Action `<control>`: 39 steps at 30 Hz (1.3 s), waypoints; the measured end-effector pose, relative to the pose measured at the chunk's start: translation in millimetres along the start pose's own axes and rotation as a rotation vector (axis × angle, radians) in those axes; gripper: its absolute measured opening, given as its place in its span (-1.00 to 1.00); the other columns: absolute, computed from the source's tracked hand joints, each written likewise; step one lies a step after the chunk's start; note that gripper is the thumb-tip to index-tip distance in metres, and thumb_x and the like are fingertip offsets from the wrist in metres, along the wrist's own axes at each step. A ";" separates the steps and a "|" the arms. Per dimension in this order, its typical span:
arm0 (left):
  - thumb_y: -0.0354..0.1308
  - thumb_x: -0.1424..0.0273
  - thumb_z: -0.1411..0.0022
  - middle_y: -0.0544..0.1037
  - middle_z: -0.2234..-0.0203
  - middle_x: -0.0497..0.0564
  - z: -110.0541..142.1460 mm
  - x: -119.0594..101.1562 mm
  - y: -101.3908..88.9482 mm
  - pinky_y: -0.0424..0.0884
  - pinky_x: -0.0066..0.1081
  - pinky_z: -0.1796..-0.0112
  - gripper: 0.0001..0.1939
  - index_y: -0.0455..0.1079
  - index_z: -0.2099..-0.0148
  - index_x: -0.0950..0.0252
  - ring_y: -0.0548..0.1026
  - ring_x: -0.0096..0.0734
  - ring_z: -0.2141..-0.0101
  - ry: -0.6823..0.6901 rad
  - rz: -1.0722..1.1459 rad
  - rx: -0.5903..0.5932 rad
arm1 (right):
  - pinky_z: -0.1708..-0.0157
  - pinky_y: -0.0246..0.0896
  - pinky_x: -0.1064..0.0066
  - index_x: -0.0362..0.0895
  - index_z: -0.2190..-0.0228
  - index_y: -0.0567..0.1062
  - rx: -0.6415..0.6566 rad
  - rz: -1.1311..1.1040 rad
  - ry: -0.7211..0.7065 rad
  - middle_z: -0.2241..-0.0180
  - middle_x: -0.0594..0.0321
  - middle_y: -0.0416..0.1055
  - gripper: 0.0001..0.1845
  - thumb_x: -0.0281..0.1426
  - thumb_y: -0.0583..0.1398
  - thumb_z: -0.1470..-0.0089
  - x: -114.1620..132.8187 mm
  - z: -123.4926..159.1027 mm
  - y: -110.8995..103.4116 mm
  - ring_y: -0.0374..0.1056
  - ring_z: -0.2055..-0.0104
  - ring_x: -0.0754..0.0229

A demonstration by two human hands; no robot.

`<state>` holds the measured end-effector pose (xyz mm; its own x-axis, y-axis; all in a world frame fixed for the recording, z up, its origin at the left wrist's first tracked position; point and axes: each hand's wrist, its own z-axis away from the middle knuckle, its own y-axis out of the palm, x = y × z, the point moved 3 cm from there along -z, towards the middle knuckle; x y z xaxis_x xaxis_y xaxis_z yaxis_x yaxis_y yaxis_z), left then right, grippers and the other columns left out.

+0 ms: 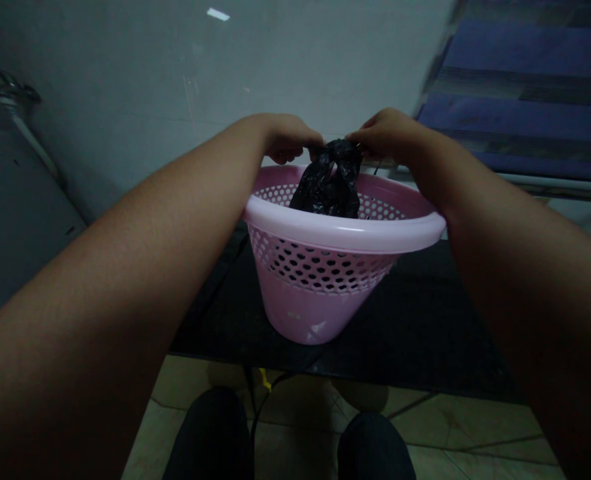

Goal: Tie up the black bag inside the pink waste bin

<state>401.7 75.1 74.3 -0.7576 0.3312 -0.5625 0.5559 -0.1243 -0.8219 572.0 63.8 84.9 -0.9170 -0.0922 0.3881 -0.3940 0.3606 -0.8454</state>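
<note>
A black plastic bag [328, 180] rises from inside a pink plastic basket [320, 293] with a perforated upper wall. My left hand [292, 137] pinches the bag's top from the left side, thumb pointing inward. From the right, my right hand [382, 137] grips the same gathered top with its fingers partly hidden. A small gap shows through the bag just below the top. Both forearms pass by the basket's rim, the right one close against it. The lower part of the bag is behind the basket's front wall.
The basket stands on a dark bench top [435, 320] against a pale wall [325, 60]. At right is a blue striped cloth [525, 87]. A metal fixture [12, 93] and a white surface [15, 220] are at left. Cables [255, 413] hang between my knees.
</note>
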 end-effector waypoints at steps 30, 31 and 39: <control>0.13 0.52 -0.22 0.34 0.66 -0.12 -1.6 2.5 5.2 0.25 -0.49 0.43 -0.80 0.28 0.47 0.36 0.31 -0.59 0.60 -0.027 0.068 0.092 | 0.32 0.34 0.46 -0.28 0.50 0.42 0.194 -0.312 -0.031 0.53 0.23 0.40 -0.84 -0.64 0.12 -0.09 6.8 5.9 7.8 0.37 0.48 0.35; 0.15 0.53 -0.21 0.33 0.66 -0.12 -1.6 2.6 5.3 0.25 -0.49 0.43 -0.80 0.28 0.47 0.37 0.30 -0.59 0.60 -0.022 0.059 0.082 | 0.32 0.34 0.46 -0.29 0.49 0.42 0.198 -0.318 -0.037 0.52 0.22 0.41 -0.85 -0.65 0.12 -0.08 6.5 5.2 8.3 0.38 0.46 0.35; 0.16 0.54 -0.18 0.29 0.67 -0.13 -7.1 5.3 4.2 0.22 -0.48 0.45 -0.83 0.31 0.47 0.37 0.25 -0.58 0.61 0.017 0.015 0.074 | 0.37 0.32 0.52 -0.27 0.49 0.45 0.272 -0.273 -0.027 0.49 0.20 0.44 -0.88 -0.64 0.16 -0.03 3.3 4.9 10.4 0.37 0.45 0.36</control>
<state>402.4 83.0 68.5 -0.7431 0.3450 -0.5733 0.5397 -0.1976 -0.8184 564.5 62.7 75.6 -0.7757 -0.1764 0.6060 -0.6230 0.0603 -0.7799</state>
